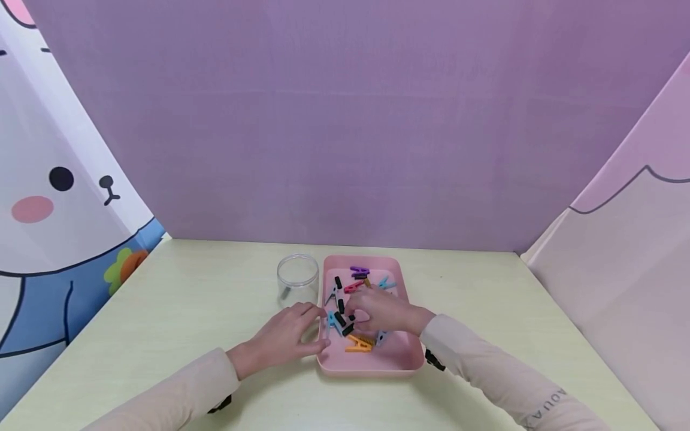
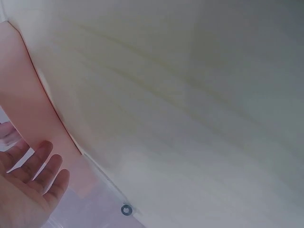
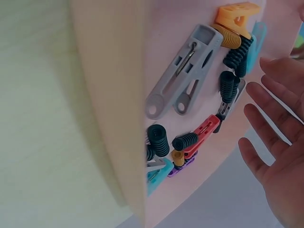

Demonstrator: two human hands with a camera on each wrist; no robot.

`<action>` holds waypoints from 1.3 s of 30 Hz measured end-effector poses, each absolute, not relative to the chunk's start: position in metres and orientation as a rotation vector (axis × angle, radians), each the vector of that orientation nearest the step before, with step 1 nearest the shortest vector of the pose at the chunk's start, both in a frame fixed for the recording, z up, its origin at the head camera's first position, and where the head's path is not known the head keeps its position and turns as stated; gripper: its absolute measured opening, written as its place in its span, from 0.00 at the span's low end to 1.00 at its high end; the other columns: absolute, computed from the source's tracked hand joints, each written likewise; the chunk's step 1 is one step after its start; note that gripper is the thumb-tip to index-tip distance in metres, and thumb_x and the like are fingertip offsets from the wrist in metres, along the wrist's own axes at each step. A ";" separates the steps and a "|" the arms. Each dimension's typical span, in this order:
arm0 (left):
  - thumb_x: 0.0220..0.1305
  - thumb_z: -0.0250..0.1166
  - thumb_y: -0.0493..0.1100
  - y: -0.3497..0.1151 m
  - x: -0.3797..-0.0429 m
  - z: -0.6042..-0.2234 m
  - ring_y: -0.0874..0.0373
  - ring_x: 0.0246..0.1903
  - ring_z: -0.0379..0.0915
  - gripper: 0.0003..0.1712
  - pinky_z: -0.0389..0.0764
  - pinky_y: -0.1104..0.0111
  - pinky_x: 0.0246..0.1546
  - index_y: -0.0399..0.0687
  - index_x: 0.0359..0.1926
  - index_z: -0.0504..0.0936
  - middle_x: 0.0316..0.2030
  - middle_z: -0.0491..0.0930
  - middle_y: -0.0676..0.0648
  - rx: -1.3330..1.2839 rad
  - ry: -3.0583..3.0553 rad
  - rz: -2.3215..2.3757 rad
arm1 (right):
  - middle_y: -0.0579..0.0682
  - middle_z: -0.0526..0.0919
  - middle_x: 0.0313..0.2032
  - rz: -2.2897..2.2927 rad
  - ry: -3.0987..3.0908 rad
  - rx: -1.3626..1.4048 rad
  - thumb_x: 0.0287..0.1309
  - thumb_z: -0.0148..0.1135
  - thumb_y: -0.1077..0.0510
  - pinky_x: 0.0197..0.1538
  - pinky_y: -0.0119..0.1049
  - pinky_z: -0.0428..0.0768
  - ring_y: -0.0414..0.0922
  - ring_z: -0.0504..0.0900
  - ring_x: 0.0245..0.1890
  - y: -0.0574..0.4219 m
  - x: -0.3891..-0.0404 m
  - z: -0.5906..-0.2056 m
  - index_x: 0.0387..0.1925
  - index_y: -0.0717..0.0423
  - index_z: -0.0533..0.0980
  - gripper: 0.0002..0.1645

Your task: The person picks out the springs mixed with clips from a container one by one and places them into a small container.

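Hovering over the shallow pink plastic tray [image 1: 396, 358]: right hand [image 1: 380, 308], fingers spread!
Inside, a grey plastic clothespin [image 3: 183, 71] near the right wrist, a red plastic clothespin [image 3: 203, 135] past that hand, an orange plastic clothespin [image 1: 359, 345] between both hands; left hand [image 1: 286, 336], fingers loosely apart, at the tray's side, clear round jar [image 1: 298, 290] just beyond it.

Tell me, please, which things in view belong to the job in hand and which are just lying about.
Probably the job: pink rectangular plastic tray; multicoloured plastic spring clips inside; clear round jar beside; left hand; right hand.

Just surroundings: pale yellow tabletop; plain purple backdrop; cartoon-printed side sheet.
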State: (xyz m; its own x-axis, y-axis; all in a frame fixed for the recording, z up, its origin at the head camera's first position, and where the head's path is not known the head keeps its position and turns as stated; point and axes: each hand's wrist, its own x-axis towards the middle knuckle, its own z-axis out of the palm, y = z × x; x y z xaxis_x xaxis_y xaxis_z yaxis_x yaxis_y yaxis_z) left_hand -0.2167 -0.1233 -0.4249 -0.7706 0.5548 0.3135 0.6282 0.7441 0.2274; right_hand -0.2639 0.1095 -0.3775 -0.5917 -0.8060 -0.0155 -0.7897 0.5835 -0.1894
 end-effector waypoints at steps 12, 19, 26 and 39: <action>0.54 0.55 0.68 -0.123 -0.217 -0.426 0.58 0.47 0.73 0.31 0.77 0.63 0.47 0.54 0.51 0.74 0.47 0.76 0.51 -0.929 -2.718 -0.463 | 0.38 0.82 0.37 -0.038 2.681 -1.446 0.49 0.66 0.53 0.52 0.34 0.75 0.37 0.75 0.42 0.105 -0.265 -0.387 0.38 0.47 0.80 0.12; 0.54 0.56 0.67 -0.123 -0.216 -0.424 0.58 0.47 0.73 0.31 0.77 0.64 0.48 0.53 0.51 0.74 0.47 0.76 0.51 -0.937 -2.715 -0.468 | 0.37 0.82 0.35 0.021 2.690 -1.467 0.50 0.66 0.55 0.51 0.32 0.75 0.37 0.74 0.40 0.101 -0.265 -0.391 0.35 0.46 0.81 0.08; 0.55 0.56 0.67 -0.122 -0.217 -0.425 0.58 0.46 0.73 0.30 0.78 0.64 0.47 0.53 0.51 0.74 0.47 0.76 0.51 -0.944 -2.711 -0.459 | 0.36 0.82 0.35 0.059 2.705 -1.443 0.50 0.66 0.54 0.52 0.32 0.74 0.37 0.73 0.40 0.100 -0.264 -0.392 0.36 0.43 0.81 0.08; 0.54 0.57 0.66 -0.121 -0.218 -0.428 0.60 0.43 0.73 0.29 0.78 0.66 0.44 0.53 0.49 0.75 0.44 0.77 0.53 -0.963 -2.655 -0.459 | 0.36 0.82 0.35 0.065 2.724 -1.413 0.50 0.66 0.53 0.55 0.36 0.72 0.38 0.72 0.41 0.101 -0.264 -0.394 0.37 0.42 0.81 0.09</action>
State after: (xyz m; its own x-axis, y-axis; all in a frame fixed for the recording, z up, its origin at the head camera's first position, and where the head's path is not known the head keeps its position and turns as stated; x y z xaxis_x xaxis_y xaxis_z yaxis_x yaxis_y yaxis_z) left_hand -0.2179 -0.1212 -0.4275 -0.7388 0.5681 0.3626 0.6568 0.7274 0.1985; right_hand -0.2645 0.1009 -0.3937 -0.5739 -0.8146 -0.0837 -0.8177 0.5756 0.0045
